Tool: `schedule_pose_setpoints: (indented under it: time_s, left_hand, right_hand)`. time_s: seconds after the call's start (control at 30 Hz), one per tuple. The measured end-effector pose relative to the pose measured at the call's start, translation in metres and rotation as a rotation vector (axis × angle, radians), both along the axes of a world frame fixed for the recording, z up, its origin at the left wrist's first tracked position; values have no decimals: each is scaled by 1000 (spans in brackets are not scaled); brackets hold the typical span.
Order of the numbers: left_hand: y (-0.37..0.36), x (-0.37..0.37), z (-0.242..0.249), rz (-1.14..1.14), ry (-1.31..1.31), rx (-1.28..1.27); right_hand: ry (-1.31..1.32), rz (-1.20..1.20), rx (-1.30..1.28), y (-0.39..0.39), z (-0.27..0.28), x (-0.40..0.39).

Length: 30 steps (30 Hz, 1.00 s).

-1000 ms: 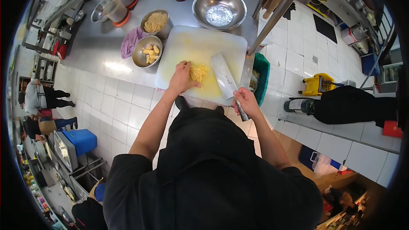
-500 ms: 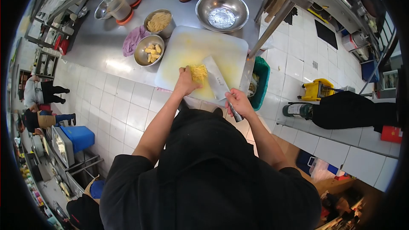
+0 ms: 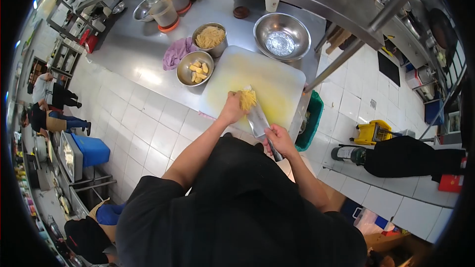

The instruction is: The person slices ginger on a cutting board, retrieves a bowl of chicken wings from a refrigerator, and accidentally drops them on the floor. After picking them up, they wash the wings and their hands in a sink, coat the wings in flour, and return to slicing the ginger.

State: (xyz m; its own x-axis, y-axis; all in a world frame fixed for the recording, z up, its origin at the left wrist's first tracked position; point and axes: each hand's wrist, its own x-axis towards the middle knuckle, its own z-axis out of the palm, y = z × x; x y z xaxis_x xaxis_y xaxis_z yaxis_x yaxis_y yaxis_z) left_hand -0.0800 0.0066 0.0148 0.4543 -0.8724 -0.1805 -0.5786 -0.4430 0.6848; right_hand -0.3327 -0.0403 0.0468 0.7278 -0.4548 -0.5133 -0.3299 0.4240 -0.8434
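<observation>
My right hand (image 3: 278,139) is wrapped round the dark handle of a cleaver (image 3: 259,121). Its broad steel blade lies nearly flat over the white cutting board (image 3: 279,76), with the tip end under a clump of thin yellow shreds that looks like shredded ginger (image 3: 248,99). Curled against the left side of this clump, my left hand (image 3: 232,109) holds it on the blade. Left of the board, a steel bowl (image 3: 181,78) contains several peeled yellow pieces (image 3: 199,71). A steel pot (image 3: 217,49) beside it contains more pale shreds (image 3: 210,37).
A large steel bowl (image 3: 308,44) stands behind the board. Around the bowls are a purple cloth (image 3: 177,53) and plastic tubs (image 3: 164,12). A shelf post (image 3: 339,64) rises at right, above a green bin (image 3: 314,126). Co-workers (image 3: 47,91) stand far left.
The cleaver blade has slid left under the clump of shreds, where it was beside it before. My left hand stays against the clump. The whole view has shifted slightly.
</observation>
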Motion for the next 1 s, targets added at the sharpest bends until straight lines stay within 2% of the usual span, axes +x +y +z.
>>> schedule_pose_setpoints:
  time_s: [0.23,0.27,0.33,0.37,0.4,0.47,0.57,0.67,0.83,0.9,1.0]
  left_hand:
    - [-22,45,36,-45,-18,-89]
    - [-30,62,42,-48,-16,-92]
    - [-49,105,52,-69,-174,-161]
    - [-59,126,72,-74,-168,-126]
    - [-68,148,93,-79,-163,-91]
    - [-93,201,103,-109,-169,-98]
    - [-127,275,100,-211,-181,36]
    - [-143,313,83,-278,-209,-12]
    - [-146,329,81,-378,-191,-13]
    - [-148,335,78,-421,-324,-28]
    - [-147,339,78,-482,-380,-72]
  right_hand:
    - [-47,-79,-38,-14,34,40]
    - [-72,-77,-72,-20,40,55]
    - [-71,-81,-138,-37,48,94]
    - [-72,-80,-201,-48,54,117]
    - [-73,-74,-195,-58,66,142]
    - [-85,-69,-151,-78,78,192]
    - [-92,-99,-80,-105,73,255]
    - [-60,-152,-17,-114,72,285]
    - [-41,-185,45,-114,64,297]
    - [-32,-208,62,-112,63,297]
    - [-17,-221,41,-109,61,299]
